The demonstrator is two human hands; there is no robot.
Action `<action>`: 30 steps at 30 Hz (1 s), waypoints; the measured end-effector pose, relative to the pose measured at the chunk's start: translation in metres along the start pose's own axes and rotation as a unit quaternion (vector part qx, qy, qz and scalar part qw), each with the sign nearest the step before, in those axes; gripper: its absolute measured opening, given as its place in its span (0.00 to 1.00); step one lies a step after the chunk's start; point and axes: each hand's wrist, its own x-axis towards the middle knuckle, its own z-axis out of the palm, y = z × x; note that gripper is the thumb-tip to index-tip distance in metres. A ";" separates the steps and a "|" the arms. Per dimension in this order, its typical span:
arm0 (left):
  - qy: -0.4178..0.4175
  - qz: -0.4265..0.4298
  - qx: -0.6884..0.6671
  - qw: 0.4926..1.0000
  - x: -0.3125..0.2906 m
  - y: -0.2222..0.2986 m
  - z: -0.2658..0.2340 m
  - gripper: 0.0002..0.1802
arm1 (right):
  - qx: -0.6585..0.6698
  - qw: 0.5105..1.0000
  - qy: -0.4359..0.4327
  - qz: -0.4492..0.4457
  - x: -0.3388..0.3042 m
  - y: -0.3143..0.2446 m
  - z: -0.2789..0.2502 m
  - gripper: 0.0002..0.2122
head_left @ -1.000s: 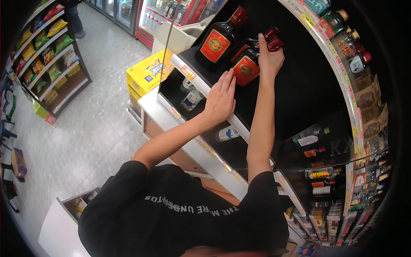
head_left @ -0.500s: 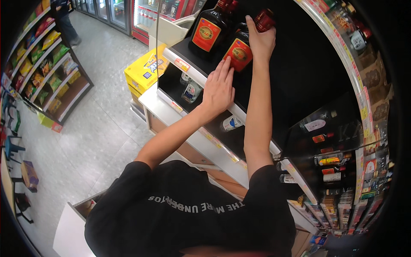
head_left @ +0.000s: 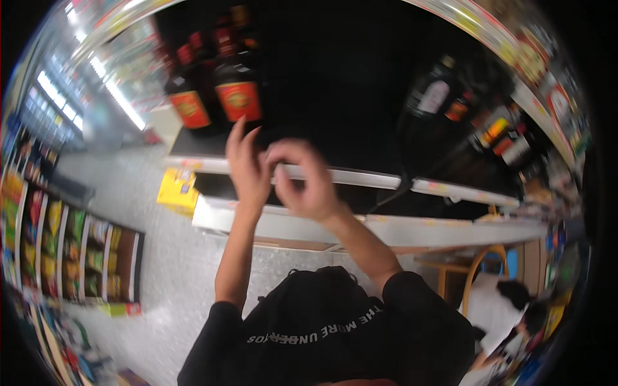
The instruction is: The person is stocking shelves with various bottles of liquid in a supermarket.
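Both of my hands are raised together in front of the black shelf (head_left: 328, 138), near its white front edge. My left hand (head_left: 249, 168) has its fingers stretched upward and holds nothing. Close beside it, my right hand (head_left: 308, 183) is bent, with a gap between its thumb and fingers and nothing visible in it; motion blurs it. Just beyond my left fingertips stands a dark bottle with an orange-red label (head_left: 237, 96). A matching bottle (head_left: 189, 106) is upright to its left, and more red-capped bottles show behind them.
Several other bottles (head_left: 432, 96) stand farther right on the shelving. A yellow carton (head_left: 177, 192) is by the shelf's left end. Snack racks (head_left: 80, 254) are at the left. At the lower right a person in a white top (head_left: 492, 305) is beside a wooden chair (head_left: 473, 276).
My hands have come off the labelled bottle, which now stands upright beside its match. They have drawn back together at the shelf edge. The view has turned, and a person shows at lower right.
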 end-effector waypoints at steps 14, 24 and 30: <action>-0.202 -0.231 -0.289 0.907 -0.193 0.093 0.056 0.12 | -0.035 0.920 -0.233 0.313 -0.190 -0.013 -0.106 0.05; -0.419 -0.203 -0.279 0.840 -0.206 0.138 0.127 0.16 | -0.109 0.894 -0.262 0.347 -0.223 -0.020 -0.207 0.04; -0.396 -0.262 -0.344 0.810 -0.225 0.189 0.162 0.17 | -0.080 0.884 -0.263 0.379 -0.229 -0.029 -0.270 0.05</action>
